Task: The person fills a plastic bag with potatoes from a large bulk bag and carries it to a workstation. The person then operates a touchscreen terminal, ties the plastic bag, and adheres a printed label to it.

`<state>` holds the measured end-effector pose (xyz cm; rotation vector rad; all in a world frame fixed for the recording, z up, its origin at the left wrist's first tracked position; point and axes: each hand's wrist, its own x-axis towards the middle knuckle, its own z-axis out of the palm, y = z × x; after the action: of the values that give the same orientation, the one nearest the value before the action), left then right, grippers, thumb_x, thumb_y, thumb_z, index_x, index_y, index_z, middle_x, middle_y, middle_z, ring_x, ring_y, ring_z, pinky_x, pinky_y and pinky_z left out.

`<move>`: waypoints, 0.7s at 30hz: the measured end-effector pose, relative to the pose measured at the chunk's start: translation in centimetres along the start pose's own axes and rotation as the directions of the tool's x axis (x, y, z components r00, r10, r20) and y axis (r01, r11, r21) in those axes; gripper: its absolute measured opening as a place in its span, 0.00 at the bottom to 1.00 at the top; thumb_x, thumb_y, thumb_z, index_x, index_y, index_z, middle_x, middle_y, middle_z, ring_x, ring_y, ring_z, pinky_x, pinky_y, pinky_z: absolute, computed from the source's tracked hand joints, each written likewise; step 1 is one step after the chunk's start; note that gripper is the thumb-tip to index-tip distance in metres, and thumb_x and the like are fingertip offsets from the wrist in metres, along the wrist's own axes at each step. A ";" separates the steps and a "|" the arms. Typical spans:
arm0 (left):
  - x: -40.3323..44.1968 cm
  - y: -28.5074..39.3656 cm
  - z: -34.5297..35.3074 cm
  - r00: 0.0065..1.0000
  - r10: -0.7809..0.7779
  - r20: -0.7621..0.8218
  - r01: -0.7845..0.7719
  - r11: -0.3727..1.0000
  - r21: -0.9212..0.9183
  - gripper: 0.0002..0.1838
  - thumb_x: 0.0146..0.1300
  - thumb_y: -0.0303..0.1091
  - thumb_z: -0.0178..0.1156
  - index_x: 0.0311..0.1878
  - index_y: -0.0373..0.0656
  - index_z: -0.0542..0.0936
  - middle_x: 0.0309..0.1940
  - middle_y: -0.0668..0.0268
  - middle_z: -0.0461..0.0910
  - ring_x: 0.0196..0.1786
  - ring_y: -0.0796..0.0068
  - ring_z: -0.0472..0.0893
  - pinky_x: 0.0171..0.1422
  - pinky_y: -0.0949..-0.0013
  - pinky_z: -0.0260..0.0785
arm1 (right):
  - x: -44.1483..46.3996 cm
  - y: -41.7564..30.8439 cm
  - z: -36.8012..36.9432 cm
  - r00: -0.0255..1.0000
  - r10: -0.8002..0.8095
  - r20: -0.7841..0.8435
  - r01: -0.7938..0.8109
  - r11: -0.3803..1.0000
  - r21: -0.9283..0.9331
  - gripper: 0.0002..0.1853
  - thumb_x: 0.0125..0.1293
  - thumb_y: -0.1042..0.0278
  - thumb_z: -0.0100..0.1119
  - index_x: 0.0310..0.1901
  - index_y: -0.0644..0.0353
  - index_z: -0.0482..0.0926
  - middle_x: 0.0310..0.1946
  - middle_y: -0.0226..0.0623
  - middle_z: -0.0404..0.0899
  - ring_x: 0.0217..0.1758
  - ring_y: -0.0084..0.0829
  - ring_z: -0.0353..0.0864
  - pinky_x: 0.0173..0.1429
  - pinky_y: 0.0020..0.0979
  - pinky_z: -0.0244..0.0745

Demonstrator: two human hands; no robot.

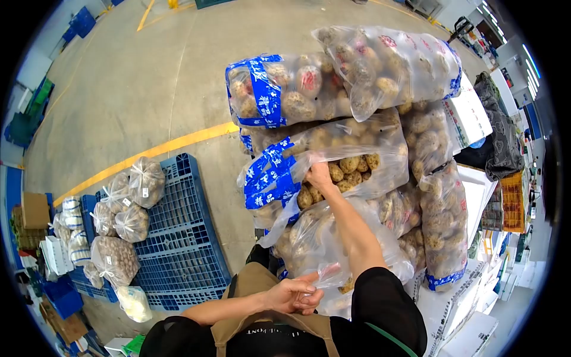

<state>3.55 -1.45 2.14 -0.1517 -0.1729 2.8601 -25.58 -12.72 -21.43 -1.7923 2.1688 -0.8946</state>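
My right hand (319, 175) reaches down to a torn clear plastic sack of potatoes (389, 146) with blue printed tape at its end. Its fingers are partly hidden at the edge of the opening, so their grip does not show. Bare potatoes (351, 168) lie exposed beside that hand. Close to my body, my left hand (293, 296) is closed, pinching the loose edge of a clear plastic bag (333, 265). This bag spreads over the near side of the pile, below my right forearm.
More potato sacks (285, 89) are stacked beyond and to the right, one sack (445, 223) lying lengthwise. At left, a blue pallet (184, 238) bears several bags of produce (116, 260). White boxes (449, 306) and an orange crate (513, 202) stand on the right.
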 end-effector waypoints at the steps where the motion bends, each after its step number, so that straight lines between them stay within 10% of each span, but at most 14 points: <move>1: -0.2 0.0 -0.2 1.000 0.005 -0.001 -0.005 1.000 -0.011 0.38 0.66 0.35 0.48 0.76 0.63 0.44 0.23 0.70 0.62 0.17 0.84 0.58 0.31 0.75 0.57 | 0.1 0.6 0.2 0.998 -0.064 -0.027 0.066 0.994 0.082 0.16 0.50 0.69 0.60 0.41 0.66 0.77 0.41 0.54 0.76 0.46 0.55 0.74 0.53 0.47 0.68; 5: -0.2 0.4 -0.9 1.000 -0.015 0.017 0.016 0.998 -0.053 0.40 0.66 0.35 0.51 0.76 0.61 0.42 0.23 0.70 0.62 0.21 0.82 0.59 0.36 0.71 0.61 | -1.9 0.7 4.4 0.996 0.006 -0.088 -0.026 0.971 -0.237 0.18 0.56 0.65 0.58 0.48 0.61 0.73 0.41 0.48 0.75 0.44 0.50 0.73 0.53 0.42 0.70; 7: 0.1 0.6 -1.0 0.999 -0.015 0.029 0.017 0.997 -0.078 0.40 0.66 0.35 0.51 0.76 0.61 0.43 0.23 0.70 0.61 0.21 0.82 0.59 0.36 0.71 0.61 | -3.5 6.7 10.7 0.928 0.369 -0.056 -0.223 0.670 0.708 0.21 0.56 0.58 0.61 0.49 0.59 0.73 0.42 0.45 0.75 0.45 0.45 0.74 0.53 0.42 0.71; 8: 0.2 0.8 -1.0 0.999 -0.015 0.033 0.018 0.996 -0.089 0.40 0.65 0.35 0.51 0.76 0.60 0.43 0.23 0.71 0.61 0.21 0.82 0.59 0.36 0.71 0.61 | -3.1 4.8 8.6 0.940 0.340 -0.019 -0.220 0.651 0.727 0.23 0.56 0.56 0.62 0.50 0.59 0.73 0.42 0.43 0.75 0.45 0.43 0.74 0.53 0.42 0.71; 10: 0.2 1.0 -1.0 1.000 -0.007 0.005 0.007 1.000 -0.024 0.37 0.66 0.36 0.49 0.76 0.60 0.45 0.23 0.71 0.61 0.21 0.82 0.59 0.37 0.70 0.62 | -3.3 4.6 7.8 0.972 0.215 -0.092 -0.151 0.878 0.454 0.28 0.53 0.55 0.65 0.53 0.61 0.71 0.45 0.44 0.75 0.47 0.41 0.75 0.54 0.40 0.71; 12: 0.0 1.1 -0.9 1.000 0.000 -0.019 -0.001 1.000 -0.005 0.36 0.66 0.36 0.47 0.75 0.60 0.47 0.23 0.71 0.60 0.21 0.82 0.58 0.38 0.70 0.63 | -4.3 5.2 6.8 0.987 -0.049 -0.151 0.003 0.956 -0.294 0.37 0.48 0.55 0.68 0.57 0.67 0.68 0.49 0.46 0.76 0.52 0.40 0.75 0.57 0.37 0.70; 14: 0.1 1.5 -0.8 0.999 0.015 -0.029 -0.016 0.999 -0.028 0.36 0.66 0.36 0.48 0.75 0.60 0.47 0.23 0.71 0.60 0.21 0.82 0.59 0.38 0.69 0.63 | -3.2 -0.8 -1.2 0.938 0.286 0.198 -0.335 0.896 0.290 0.39 0.44 0.59 0.71 0.58 0.68 0.68 0.48 0.45 0.77 0.51 0.37 0.76 0.57 0.34 0.70; 16: 0.6 1.6 -0.8 0.999 0.043 0.012 -0.043 0.999 -0.029 0.36 0.66 0.37 0.48 0.75 0.60 0.47 0.22 0.71 0.60 0.20 0.82 0.59 0.38 0.70 0.63 | -2.9 -6.1 -8.6 0.721 0.499 0.480 -0.688 0.595 0.416 0.41 0.42 0.65 0.72 0.60 0.70 0.67 0.48 0.46 0.77 0.52 0.35 0.75 0.58 0.31 0.69; 20: 1.7 1.2 -0.7 0.994 0.060 0.094 -0.056 0.997 -0.044 0.36 0.66 0.39 0.48 0.75 0.62 0.46 0.21 0.72 0.60 0.20 0.82 0.59 0.37 0.71 0.63 | -6.8 -4.9 -11.2 0.731 0.531 0.429 -0.680 0.511 0.527 0.39 0.47 0.65 0.70 0.61 0.71 0.67 0.53 0.49 0.75 0.54 0.40 0.75 0.59 0.34 0.69; 21: 1.9 1.1 -0.6 0.992 0.060 0.115 -0.055 0.997 -0.048 0.37 0.66 0.39 0.48 0.75 0.62 0.46 0.21 0.72 0.60 0.20 0.82 0.59 0.37 0.71 0.63 | -6.9 -3.8 -10.8 0.824 0.420 0.380 -0.554 0.737 0.388 0.37 0.49 0.65 0.68 0.61 0.70 0.68 0.52 0.49 0.75 0.55 0.42 0.74 0.59 0.36 0.68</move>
<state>1.47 -1.91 1.24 0.0015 -0.2600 2.9254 -26.12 -3.02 -12.19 -0.9575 1.8731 -0.8886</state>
